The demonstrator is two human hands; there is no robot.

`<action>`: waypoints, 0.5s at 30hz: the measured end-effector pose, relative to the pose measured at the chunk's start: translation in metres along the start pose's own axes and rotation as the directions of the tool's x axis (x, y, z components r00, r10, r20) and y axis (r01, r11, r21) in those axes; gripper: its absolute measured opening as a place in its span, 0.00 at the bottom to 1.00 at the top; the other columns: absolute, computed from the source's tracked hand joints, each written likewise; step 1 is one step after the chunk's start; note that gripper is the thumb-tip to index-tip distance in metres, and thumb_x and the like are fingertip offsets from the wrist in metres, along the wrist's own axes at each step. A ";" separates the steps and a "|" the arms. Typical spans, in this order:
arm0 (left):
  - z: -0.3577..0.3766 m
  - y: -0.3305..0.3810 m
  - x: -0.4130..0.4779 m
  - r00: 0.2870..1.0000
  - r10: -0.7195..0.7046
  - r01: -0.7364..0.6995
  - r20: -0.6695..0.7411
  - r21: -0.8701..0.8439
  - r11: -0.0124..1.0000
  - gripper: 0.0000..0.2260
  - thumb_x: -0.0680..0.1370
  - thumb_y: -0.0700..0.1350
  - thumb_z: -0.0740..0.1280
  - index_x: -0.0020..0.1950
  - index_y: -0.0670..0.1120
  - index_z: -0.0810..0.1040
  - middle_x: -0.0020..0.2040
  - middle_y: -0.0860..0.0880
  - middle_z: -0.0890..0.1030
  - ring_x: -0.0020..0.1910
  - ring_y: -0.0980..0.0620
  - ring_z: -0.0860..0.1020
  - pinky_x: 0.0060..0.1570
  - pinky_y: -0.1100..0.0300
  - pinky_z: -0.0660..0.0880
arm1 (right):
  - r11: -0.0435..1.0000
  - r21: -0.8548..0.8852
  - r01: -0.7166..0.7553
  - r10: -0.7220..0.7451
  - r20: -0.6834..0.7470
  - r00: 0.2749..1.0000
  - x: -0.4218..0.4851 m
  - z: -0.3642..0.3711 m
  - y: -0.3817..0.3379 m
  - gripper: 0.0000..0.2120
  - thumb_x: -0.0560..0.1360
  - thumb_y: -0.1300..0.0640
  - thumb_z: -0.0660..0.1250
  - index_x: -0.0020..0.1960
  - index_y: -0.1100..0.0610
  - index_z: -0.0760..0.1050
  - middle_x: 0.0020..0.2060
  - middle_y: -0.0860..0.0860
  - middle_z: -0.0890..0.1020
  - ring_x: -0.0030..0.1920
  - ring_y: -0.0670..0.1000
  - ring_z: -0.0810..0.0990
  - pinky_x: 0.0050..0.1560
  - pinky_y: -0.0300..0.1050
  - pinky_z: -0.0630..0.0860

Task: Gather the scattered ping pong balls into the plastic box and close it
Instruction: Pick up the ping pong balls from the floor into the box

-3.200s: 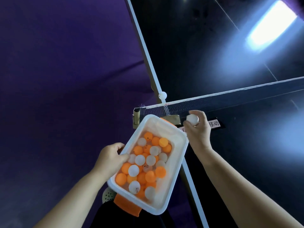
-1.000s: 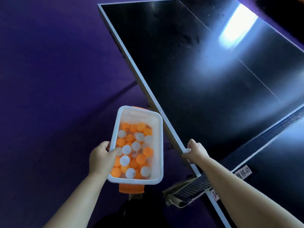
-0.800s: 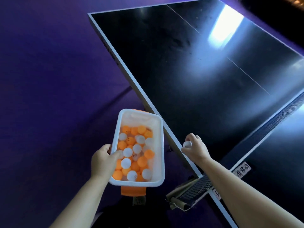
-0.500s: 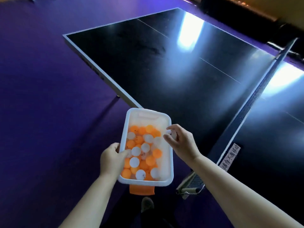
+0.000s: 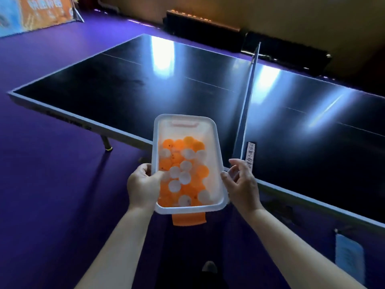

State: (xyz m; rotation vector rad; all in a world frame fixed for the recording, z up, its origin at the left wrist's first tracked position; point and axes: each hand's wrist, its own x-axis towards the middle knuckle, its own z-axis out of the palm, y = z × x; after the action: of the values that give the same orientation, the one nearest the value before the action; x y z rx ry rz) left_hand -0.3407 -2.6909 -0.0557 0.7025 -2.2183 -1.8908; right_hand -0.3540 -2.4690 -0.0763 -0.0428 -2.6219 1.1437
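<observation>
**Open box carried two-handed off the table edge: spill risk noted**

We find the long black glossy ping pong table [image 5: 187,84] lying beyond and to the right of the grip, its hard top throwing back window glare, with a thin dark net [image 5: 246,101] standing across it. We see no loose balls on its surface. The purple matte floor [image 5: 52,163] lies beneath the grip; a dropped ball would likely roll far on it.

The translucent white rectangular plastic box with rounded corners [image 5: 216,161] is held in the air, lidless, short of the table's near edge. An orange plastic latch flap [image 5: 189,219] hangs from the end nearest the person. We see no lid, so closing remains outstanding.

The left hand [image 5: 143,184] clasps the box's left wall, thumb hooked over the rim. The right hand [image 5: 242,184] sits against the right rim with fingers curled; whether it truly clamps the wall we cannot tell, as motion blur softens it.

The smooth round orange and white ping pong balls [image 5: 183,170] are heaped loosely between the hands. In our judgement, any tilt or jolt would send these light, hard spheres over the low rim, and the slick plastic wall could slip from a one-sided hold.
</observation>
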 end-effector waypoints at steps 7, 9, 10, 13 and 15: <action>0.044 0.024 -0.057 0.983 0.057 -0.044 0.174 -0.078 0.996 0.02 0.69 0.40 0.71 0.39 0.47 0.80 0.38 0.45 0.84 0.40 0.41 0.83 0.42 0.43 0.80 | 0.996 0.039 -0.079 0.084 -0.168 0.982 -0.056 -0.078 0.014 0.07 0.76 0.57 0.66 0.54 0.55 0.74 0.33 0.48 0.77 0.35 0.46 0.76 0.39 0.45 0.74; 0.061 0.027 -0.078 0.971 0.078 -0.065 0.227 -0.068 0.996 0.03 0.69 0.39 0.70 0.39 0.47 0.80 0.38 0.44 0.84 0.41 0.40 0.83 0.43 0.42 0.80 | 0.992 0.050 -0.114 0.121 -0.187 0.975 -0.074 -0.103 0.025 0.05 0.76 0.56 0.65 0.52 0.51 0.73 0.33 0.46 0.77 0.35 0.46 0.77 0.39 0.46 0.75; 0.070 0.027 -0.089 0.963 0.087 -0.071 0.254 -0.069 0.995 0.04 0.70 0.38 0.70 0.39 0.47 0.80 0.38 0.43 0.84 0.41 0.40 0.83 0.43 0.42 0.80 | 0.989 0.060 -0.132 0.141 -0.187 0.972 -0.083 -0.115 0.032 0.05 0.76 0.56 0.65 0.51 0.51 0.72 0.34 0.47 0.78 0.36 0.47 0.78 0.39 0.48 0.76; 0.102 0.026 -0.125 0.937 0.106 -0.093 0.332 -0.054 0.994 0.05 0.70 0.37 0.70 0.39 0.47 0.80 0.37 0.45 0.83 0.38 0.45 0.82 0.44 0.46 0.81 | 0.980 0.051 -0.190 0.196 -0.192 0.962 -0.112 -0.153 0.062 0.07 0.76 0.54 0.65 0.54 0.52 0.73 0.39 0.48 0.80 0.41 0.49 0.80 0.43 0.52 0.80; 0.126 0.023 -0.154 0.914 0.119 -0.111 0.388 -0.042 0.993 0.04 0.69 0.37 0.70 0.40 0.45 0.81 0.37 0.47 0.83 0.38 0.47 0.81 0.45 0.47 0.81 | 0.974 0.023 -0.227 0.227 -0.206 0.952 -0.134 -0.183 0.085 0.10 0.76 0.52 0.66 0.55 0.52 0.73 0.41 0.48 0.81 0.42 0.49 0.81 0.43 0.53 0.81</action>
State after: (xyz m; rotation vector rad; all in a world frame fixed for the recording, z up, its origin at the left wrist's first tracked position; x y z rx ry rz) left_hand -0.2613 -2.5091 -0.0300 0.1918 -2.3939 -2.1393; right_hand -0.1843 -2.2986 -0.0514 -0.4505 -2.4781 1.1400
